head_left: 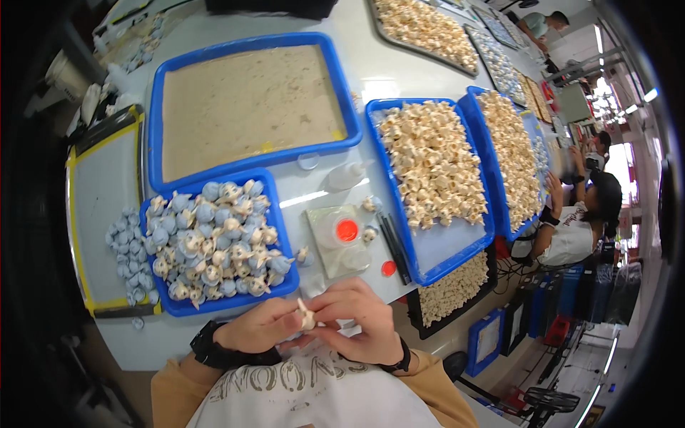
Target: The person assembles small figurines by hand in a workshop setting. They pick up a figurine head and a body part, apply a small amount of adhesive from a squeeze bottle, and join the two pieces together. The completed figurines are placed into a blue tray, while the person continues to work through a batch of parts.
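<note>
– Grip state, both hands: specify.
– Closed pinch, shared. The right hand (362, 322) holds the small cream piece (307, 316) between thumb and bent forefinger. The left hand (258, 324) closes on the opposite side, thumb tip against the piece. No clear gap shows between digits and piece.
– Location of the piece?
– Between the two hands, in front of the white apron (300, 401), near the table's close edge.
– Hand and arm pose?
– Forearms in tan sleeves (437, 391) enter from the lower edge and converge. The left hand points rightward, fingers curled under; the right hand points leftward, knuckles raised. A broad black band (207, 345) encircles the left wrist.
– Adjacent items?
– Forward left: a blue tray (232, 302) heaped with blue-and-cream figures. Directly forward: a pale block (318, 244) carrying a red-filled pot (347, 230).
</note>
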Demonstrator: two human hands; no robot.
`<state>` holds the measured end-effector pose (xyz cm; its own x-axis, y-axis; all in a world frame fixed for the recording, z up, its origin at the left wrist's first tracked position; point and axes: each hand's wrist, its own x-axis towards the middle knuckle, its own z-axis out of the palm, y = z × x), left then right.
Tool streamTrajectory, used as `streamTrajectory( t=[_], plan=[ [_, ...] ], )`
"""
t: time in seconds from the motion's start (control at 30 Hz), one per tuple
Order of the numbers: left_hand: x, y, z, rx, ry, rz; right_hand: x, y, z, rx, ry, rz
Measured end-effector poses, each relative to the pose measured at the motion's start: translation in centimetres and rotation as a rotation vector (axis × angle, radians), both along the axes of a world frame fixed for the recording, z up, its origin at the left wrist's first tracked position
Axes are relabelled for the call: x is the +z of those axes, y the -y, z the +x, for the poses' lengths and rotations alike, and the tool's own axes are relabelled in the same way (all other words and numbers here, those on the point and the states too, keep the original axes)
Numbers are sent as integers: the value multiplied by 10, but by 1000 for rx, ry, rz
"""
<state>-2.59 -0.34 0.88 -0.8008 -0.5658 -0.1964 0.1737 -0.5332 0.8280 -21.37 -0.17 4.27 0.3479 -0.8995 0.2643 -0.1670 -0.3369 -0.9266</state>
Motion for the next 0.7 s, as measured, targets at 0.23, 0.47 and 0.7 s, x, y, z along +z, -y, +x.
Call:
streamTrajectory(
  t=[0.23, 0.47, 0.7],
  plan=[
    [0, -1, 2, 76, -25, 70, -3, 1, 3, -35, -47, -179],
    [5, 5, -3, 292, 32, -225, -9, 3, -8, 55, -66, -237],
    [1, -2, -9, 404, 180, -436, -9, -6, -1, -125, -104, -87]
  ],
)
